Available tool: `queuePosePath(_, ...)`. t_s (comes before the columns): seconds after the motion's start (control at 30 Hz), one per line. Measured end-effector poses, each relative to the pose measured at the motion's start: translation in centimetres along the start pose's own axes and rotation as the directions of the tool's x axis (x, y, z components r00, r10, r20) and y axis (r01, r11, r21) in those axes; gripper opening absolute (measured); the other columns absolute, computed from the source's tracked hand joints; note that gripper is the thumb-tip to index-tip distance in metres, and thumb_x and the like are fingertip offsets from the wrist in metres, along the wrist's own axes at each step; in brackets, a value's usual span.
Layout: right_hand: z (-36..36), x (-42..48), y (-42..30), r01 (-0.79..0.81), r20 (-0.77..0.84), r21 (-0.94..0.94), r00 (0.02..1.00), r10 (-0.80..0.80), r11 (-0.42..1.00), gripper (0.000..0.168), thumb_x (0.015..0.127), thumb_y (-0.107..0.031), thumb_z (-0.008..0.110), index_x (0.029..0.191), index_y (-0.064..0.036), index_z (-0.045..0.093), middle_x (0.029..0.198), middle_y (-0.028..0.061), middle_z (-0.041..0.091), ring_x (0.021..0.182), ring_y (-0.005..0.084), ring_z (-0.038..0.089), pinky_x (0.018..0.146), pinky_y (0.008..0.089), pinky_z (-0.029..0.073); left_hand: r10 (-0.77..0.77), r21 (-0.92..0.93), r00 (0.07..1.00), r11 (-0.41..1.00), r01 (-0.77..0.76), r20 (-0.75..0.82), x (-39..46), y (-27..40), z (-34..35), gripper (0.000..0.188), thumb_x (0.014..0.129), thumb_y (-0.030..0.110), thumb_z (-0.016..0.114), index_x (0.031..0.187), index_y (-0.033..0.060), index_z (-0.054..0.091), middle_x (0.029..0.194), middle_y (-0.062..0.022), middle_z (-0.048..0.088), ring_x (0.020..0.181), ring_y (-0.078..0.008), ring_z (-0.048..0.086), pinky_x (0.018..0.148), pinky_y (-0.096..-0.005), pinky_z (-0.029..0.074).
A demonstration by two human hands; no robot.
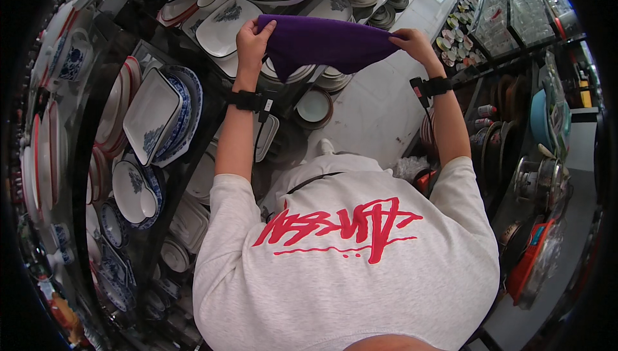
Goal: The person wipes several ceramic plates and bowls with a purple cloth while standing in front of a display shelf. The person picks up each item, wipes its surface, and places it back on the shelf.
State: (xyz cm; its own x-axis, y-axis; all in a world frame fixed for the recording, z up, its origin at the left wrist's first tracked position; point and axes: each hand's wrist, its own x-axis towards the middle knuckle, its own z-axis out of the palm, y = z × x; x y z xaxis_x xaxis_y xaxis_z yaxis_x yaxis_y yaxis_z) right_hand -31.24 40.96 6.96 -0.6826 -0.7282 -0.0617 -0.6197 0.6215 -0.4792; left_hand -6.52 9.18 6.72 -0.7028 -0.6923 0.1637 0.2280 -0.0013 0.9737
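A purple cloth [328, 44] is stretched between my two hands, its lower edge hanging in loose points. My left hand [253, 39] pinches its left upper corner between thumb and fingers. At the right end, my right hand [410, 42] grips the other corner with the fingertips. Each wrist wears a black strap with a small cabled device. Behind the cloth, and partly hidden by it, are stacked plates on a shelf. A white rectangular plate with a dark printed pattern [224, 27] lies just left of my left hand.
Shelves of patterned plates [154, 117] and bowls run along the left. Glassware [497, 23] stands on racks at the upper right. A pale tiled floor [372, 105] forms an aisle, with a round bowl [314, 106] low beside the left shelf. An orange container [531, 264] sits at the right.
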Motion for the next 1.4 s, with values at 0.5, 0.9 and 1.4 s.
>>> queuePosePath(0.5,1.7,-2.7,-11.7,0.304,0.0,0.673,0.912,-0.41,0.675,0.033,0.097,-0.032,0.052,0.1,0.0,0.06,0.08,-0.0055,0.052,0.074,0.0038,0.045,0.068,0.0202,0.039,0.24,0.963,0.939,0.047,-0.264,0.246,-5.7,1.2,2.7,0.05,0.073,0.033,0.071,0.119,0.0187,0.06,0.106,-0.0184,0.044,0.098,-0.0373,0.046,0.082,-0.0436,0.042)
queuePosePath(0.9,5.3,-3.0,-14.9,0.071,0.157,0.842,0.916,-0.37,0.534,0.035,0.096,-0.033,0.053,0.105,-0.001,0.062,0.09,-0.0029,0.061,0.083,0.0034,0.055,0.075,0.0204,0.045,-0.261,0.287,0.736,0.953,0.094,0.625,-5.4,1.9,2.8,0.056,0.073,-0.001,0.061,0.127,0.0043,0.05,0.104,-0.0053,0.059,0.08,-0.0103,0.059,0.074,-0.0238,0.048)
queuePosePath(1.4,11.2,-4.9,-15.6,-0.146,0.292,0.901,0.9,-0.322,0.409,0.04,0.086,-0.022,0.068,0.119,-0.004,0.056,0.106,0.0001,0.062,0.093,0.0086,0.057,0.081,0.0238,0.045,-0.2,0.092,0.82,0.98,0.179,0.536,-5.8,1.6,0.9,0.02,0.08,0.007,0.057,0.099,0.0011,0.058,0.087,-0.0015,0.06,0.076,-0.0074,0.056,0.069,-0.0231,0.049)
